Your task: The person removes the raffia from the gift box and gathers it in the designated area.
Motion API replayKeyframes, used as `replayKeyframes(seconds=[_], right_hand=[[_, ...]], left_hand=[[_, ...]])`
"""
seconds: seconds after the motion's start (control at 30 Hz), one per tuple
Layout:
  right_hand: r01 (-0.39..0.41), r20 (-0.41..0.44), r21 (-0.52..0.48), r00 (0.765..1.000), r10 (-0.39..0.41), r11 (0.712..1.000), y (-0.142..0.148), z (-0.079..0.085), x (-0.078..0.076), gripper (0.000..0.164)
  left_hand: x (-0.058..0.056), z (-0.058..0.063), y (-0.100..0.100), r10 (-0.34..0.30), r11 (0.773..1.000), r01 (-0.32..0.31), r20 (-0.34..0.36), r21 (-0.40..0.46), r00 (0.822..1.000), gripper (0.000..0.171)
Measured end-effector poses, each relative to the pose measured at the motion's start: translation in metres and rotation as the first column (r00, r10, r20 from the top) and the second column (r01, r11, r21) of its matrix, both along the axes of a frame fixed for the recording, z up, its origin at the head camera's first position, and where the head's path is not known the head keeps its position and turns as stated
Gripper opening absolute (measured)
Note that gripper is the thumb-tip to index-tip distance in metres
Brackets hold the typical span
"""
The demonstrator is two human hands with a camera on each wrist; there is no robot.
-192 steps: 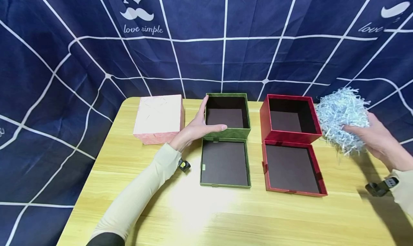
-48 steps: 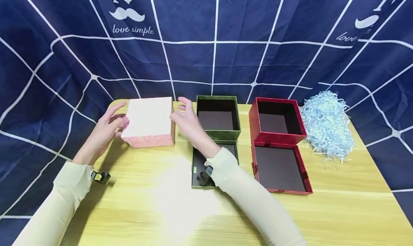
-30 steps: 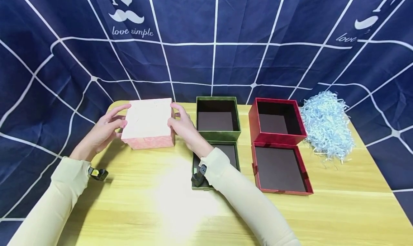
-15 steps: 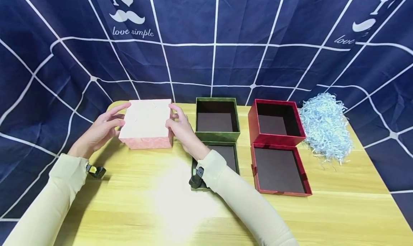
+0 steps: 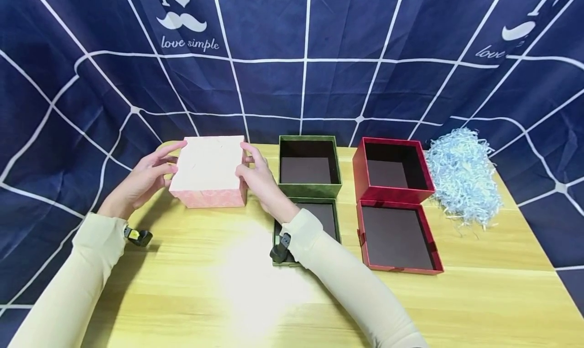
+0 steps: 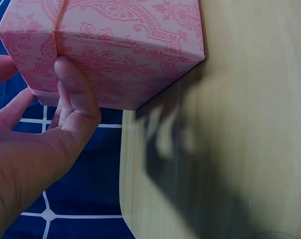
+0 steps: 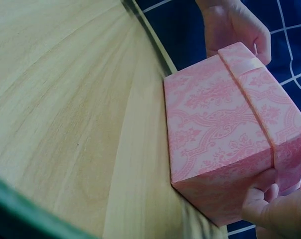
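Observation:
A pink patterned gift box [image 5: 212, 198] stands at the table's back left, its pale lid [image 5: 210, 163] on top. My left hand [image 5: 141, 180] holds the lid's left side, thumb in front and fingers farther back. On the opposite side, my right hand [image 5: 263, 183] grips the lid the same way. In the left wrist view, the thumb [image 6: 73, 82] presses at the seam between lid and box [image 6: 130, 64]. Seen from the right wrist, a narrow seam runs around the box [image 7: 210, 129] and the right thumb lies against it.
A green box [image 5: 310, 190] stands open, its upturned lid [image 5: 321, 216] in front, partly under my right forearm. Farther right are a red open box [image 5: 399, 195] and its upturned lid [image 5: 399, 236]. Blue shredded paper [image 5: 465, 175] lies at the right. A dark blue cloth [image 5: 274, 23] hangs behind.
My right hand has let go of the blue shredded paper, now on the table. My left hand has left the green box. Both hands have closed on the pink box's lid; little has moved since.

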State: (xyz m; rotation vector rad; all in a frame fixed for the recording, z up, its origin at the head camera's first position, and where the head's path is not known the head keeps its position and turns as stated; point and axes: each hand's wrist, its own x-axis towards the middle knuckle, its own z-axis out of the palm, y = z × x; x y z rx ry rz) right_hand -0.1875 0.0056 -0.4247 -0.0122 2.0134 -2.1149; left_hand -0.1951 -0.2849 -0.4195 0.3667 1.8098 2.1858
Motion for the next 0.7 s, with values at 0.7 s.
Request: replayKeyframes(seconds=[0.7], right_hand=[[-0.019,-0.032,-0.058,0.999,0.018,0.998,0.004,0.024,0.004,0.077]], left_hand=[[0.004,0.026,0.001,0.017,0.997,-0.013,-0.049,0.082,0.999,0.056]])
